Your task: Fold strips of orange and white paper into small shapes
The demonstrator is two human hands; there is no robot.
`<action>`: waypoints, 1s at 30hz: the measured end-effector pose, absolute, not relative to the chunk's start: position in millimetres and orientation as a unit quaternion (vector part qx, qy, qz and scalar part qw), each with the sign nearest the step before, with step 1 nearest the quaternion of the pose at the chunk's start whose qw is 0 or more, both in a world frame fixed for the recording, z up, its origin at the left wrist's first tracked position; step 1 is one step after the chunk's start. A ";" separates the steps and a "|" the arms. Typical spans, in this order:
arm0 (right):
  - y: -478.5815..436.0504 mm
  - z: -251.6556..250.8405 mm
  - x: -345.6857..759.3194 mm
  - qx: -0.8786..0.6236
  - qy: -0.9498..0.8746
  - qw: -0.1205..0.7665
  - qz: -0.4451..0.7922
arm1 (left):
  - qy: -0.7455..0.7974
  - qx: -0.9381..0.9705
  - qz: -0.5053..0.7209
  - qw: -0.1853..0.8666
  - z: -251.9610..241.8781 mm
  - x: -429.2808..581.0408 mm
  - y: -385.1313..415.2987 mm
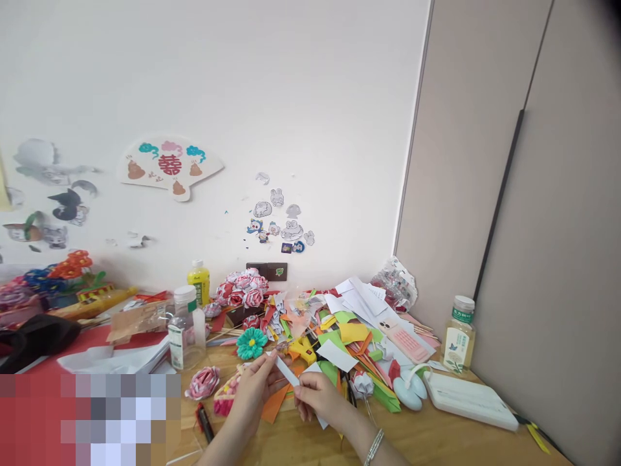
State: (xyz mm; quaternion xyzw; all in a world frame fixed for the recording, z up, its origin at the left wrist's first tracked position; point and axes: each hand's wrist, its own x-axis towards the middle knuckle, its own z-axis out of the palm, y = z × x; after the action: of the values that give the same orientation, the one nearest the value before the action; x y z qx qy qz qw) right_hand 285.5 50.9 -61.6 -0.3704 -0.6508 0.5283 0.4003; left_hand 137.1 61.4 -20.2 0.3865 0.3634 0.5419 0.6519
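Right hand [316, 395]: pinches the near end of the paper strip [283, 369] (bracelet [374, 447] at the wrist).
Left hand [258, 382]: pinches the far end.
Strip position: between both hands, above the table [291, 448].
Teal flower [251, 343]: just beyond the left hand.
Fan-shaped cutout [160, 178]: on the wall [315, 97].

This looks like a home craft corner: on the wooden table [417, 446] lie coloured papers [356, 332] and crafted flowers [242, 288]; above it, wall stickers [292, 231].

Narrow white paper strip [286, 371], aslant, far end in left hand [258, 383], near end in right hand [318, 395]
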 end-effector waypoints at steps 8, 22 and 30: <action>48.5 -60.3 283.3 -0.366 -0.667 0.411 0.501 | 0.367 0.388 0.551 0.642 -18.3 135.8 60.5; 52.0 -66.2 281.6 -0.383 -0.666 0.402 0.498 | 0.387 0.430 0.496 0.648 -19.2 142.1 58.7; 47.6 -57.4 283.9 -0.384 -0.690 0.390 0.474 | 0.362 0.408 0.509 0.666 -21.5 141.5 56.4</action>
State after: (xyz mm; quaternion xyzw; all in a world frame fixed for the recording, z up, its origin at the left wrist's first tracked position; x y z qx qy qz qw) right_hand 283.9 47.6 -57.4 -0.3838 -0.6901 0.4737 0.3899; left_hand 141.5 56.4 -21.5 0.4080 0.3615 0.5087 0.6664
